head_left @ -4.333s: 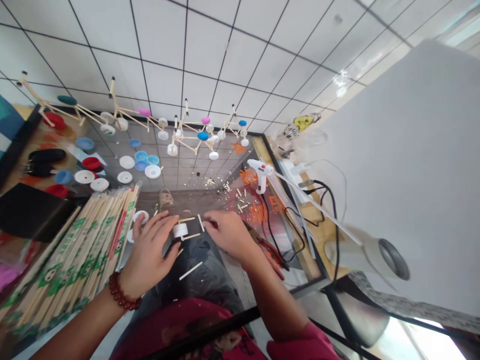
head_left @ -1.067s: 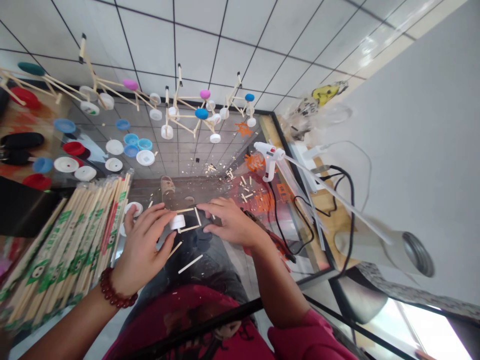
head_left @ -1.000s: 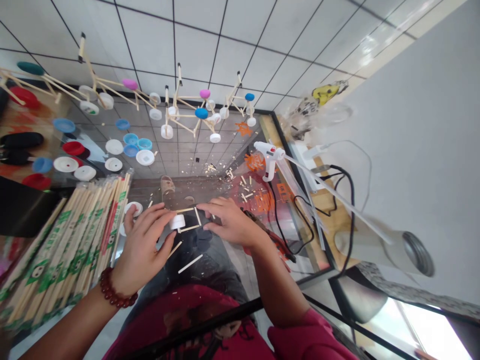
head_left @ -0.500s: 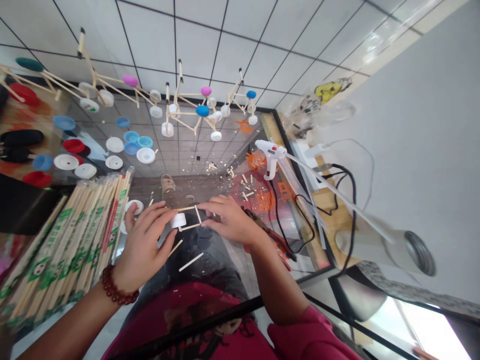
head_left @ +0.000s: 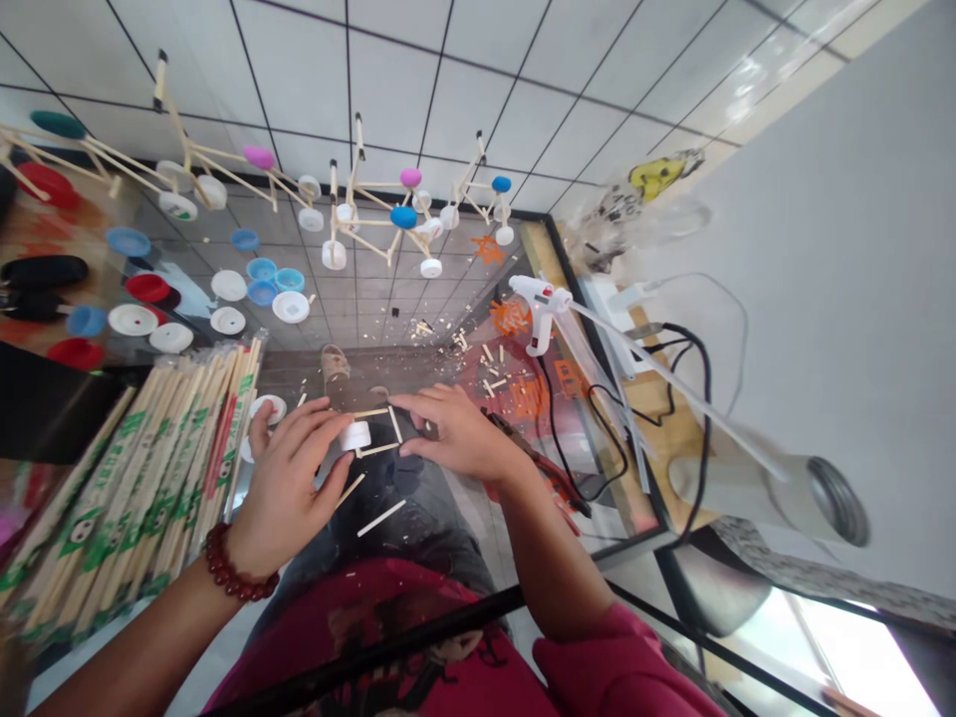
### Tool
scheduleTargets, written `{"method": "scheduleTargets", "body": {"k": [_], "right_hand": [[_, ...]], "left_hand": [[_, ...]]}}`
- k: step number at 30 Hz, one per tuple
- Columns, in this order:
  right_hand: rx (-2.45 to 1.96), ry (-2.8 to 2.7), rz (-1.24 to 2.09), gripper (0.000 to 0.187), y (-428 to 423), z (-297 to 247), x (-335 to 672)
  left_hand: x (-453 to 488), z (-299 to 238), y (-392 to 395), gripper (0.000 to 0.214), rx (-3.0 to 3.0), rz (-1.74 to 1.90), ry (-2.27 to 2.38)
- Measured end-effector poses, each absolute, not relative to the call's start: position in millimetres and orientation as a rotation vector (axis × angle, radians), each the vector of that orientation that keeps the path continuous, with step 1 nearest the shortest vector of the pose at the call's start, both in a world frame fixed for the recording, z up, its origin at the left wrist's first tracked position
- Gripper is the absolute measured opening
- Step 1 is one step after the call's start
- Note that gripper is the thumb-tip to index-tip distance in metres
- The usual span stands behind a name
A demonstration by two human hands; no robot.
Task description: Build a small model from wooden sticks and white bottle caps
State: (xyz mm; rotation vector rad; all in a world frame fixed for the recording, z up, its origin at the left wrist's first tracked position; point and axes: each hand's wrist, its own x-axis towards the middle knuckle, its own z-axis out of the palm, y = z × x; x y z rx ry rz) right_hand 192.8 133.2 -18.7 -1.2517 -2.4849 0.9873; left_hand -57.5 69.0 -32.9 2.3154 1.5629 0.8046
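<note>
A small frame of wooden sticks (head_left: 394, 424) lies on the glass tabletop between my hands, with white bottle caps (head_left: 357, 435) at its left end. My left hand (head_left: 295, 483) grips that end, thumb below and fingers above the caps. At the opposite end, my right hand (head_left: 459, 433) has its thumb and forefinger apart, close around the crosspiece's two ends. Whether they still touch it is hard to see. Below the frame lies a loose pale stick (head_left: 381, 518). Another stick (head_left: 350, 490) pokes out beside my left thumb.
Bagged chopsticks (head_left: 141, 478) lie at left. Loose caps (head_left: 228, 321) sit behind them. Several stick-and-cap models (head_left: 388, 214) stand along the far edge. At right are a white glue gun (head_left: 539, 309) with its black cord, pliers (head_left: 538, 463), and wood scraps (head_left: 459, 344).
My right thumb and forefinger have spread slightly apart at the crosspiece. My left hand and the stick frame stay almost where they were.
</note>
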Motion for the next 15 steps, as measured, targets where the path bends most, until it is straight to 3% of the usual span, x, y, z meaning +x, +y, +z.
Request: {"method": "scheduleTargets", "body": {"k": [15], "right_hand": [[-1.265,-2.499,0.932,0.034,132.8,-19.6,191.1]], "left_hand": [[-57.4,-32.8,69.3,0.035,2.316,0.821,1.562]]}}
